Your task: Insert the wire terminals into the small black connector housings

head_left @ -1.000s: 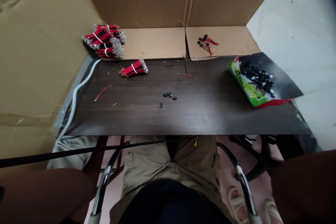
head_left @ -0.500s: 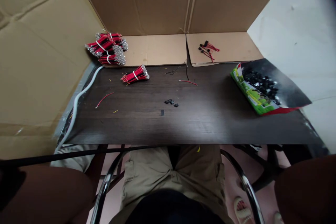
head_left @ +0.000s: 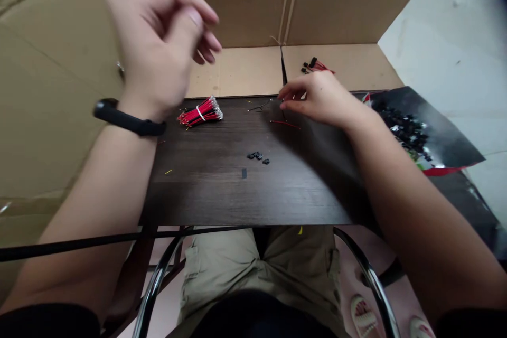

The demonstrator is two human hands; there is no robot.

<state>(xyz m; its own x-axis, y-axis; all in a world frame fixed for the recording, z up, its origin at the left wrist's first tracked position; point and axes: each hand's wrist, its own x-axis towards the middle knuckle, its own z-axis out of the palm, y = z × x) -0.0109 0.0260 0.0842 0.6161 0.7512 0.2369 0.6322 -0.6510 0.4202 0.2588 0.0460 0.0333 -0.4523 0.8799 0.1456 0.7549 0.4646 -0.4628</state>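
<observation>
A red wire [head_left: 285, 123] is seen crosswise below the fingers of the right hand [head_left: 320, 96] (left hand [head_left: 158, 45] farther; neither grip discernible).

No lettering, brand or number can be read at this dark workbench [head_left: 301, 206]: the open box of black parts [head_left: 455, 140] shows only scraps of red and green behind the right forearm [head_left: 404, 195], and the black wristband [head_left: 134, 123] bears no legible mark.

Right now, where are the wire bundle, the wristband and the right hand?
Wire bundle [head_left: 200, 112]: head view, on its tied middle.
Wristband [head_left: 130, 121]: head view, on the strap.
Right hand [head_left: 320, 96]: head view, on its back.
</observation>
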